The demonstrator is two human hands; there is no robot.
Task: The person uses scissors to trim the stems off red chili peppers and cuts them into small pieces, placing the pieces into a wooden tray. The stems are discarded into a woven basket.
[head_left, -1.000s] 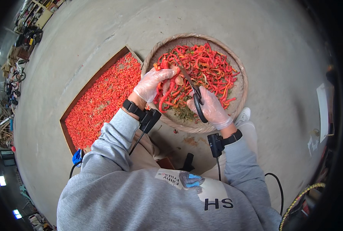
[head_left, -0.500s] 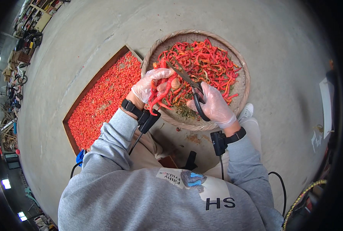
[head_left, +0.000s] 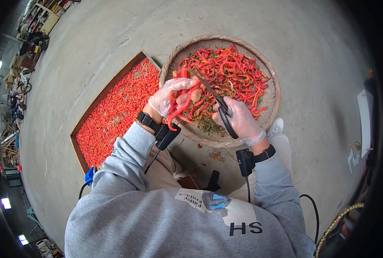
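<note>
My left hand point(head_left: 174, 95), in a clear plastic glove, is closed around several red chili peppers point(head_left: 173, 112), whose curved tips hang below the fingers. In my gloved right hand point(head_left: 242, 119) is a pair of dark scissors point(head_left: 217, 95). Its blades point up and left, close together, with their tips beside the peppers at my left fingertips. Whether a pepper lies between the blades I cannot make out. Both hands are above the near left part of a round woven basket point(head_left: 274, 107) heaped with whole red chilies point(head_left: 238, 71) and some greenish stems.
Left of the basket stands a shallow wooden tray point(head_left: 85, 158) full of chopped red chili pieces point(head_left: 114, 114). Below the basket are my legs and a white shoe point(head_left: 276, 127). Cluttered shelves point(head_left: 41, 21) line the far left, and a yellow-black rope point(head_left: 335, 223) lies at lower right.
The scissors' blades have closed from a wider gap, and their handles have come together in my right hand. My left hand keeps its hold on the chili peppers, almost unmoved.
</note>
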